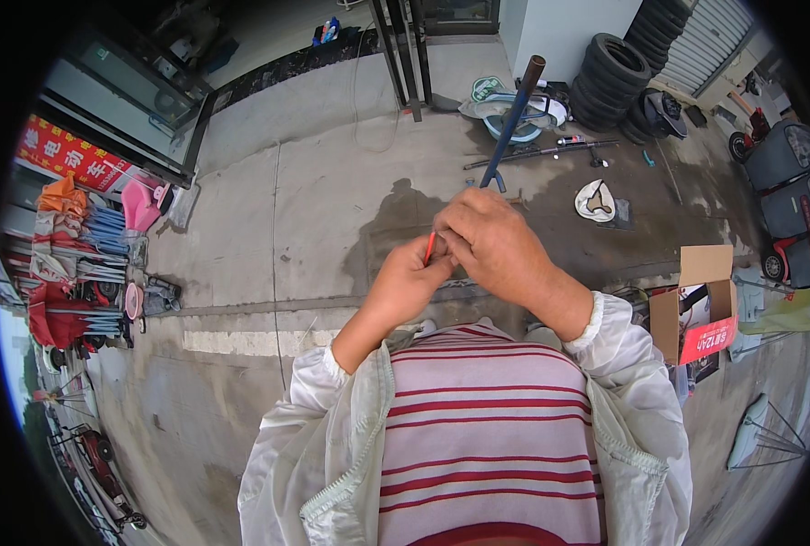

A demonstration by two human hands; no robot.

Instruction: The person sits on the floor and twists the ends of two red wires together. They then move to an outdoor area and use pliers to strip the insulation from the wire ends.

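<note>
My left hand (407, 280) and my right hand (498, 247) meet in front of my chest. A thin red stick-like piece (429, 248) stands up between the closed fingers of my left hand. My right hand is curled, its fingertips close against the left ones; whatever they pinch is hidden. Just beyond my right hand rises a blue pole (512, 123) with a brown top end. Its lower end is partly behind the hand, and I cannot tell whether they touch.
On the right stands an open cardboard box (665, 326). Ahead are stacked tyres (608, 80), a light-blue basin (512, 129), a dark rod (546, 153) and a white cloth-like item (594, 201). Folded umbrellas (68, 305) and a pink container (141, 205) are at left.
</note>
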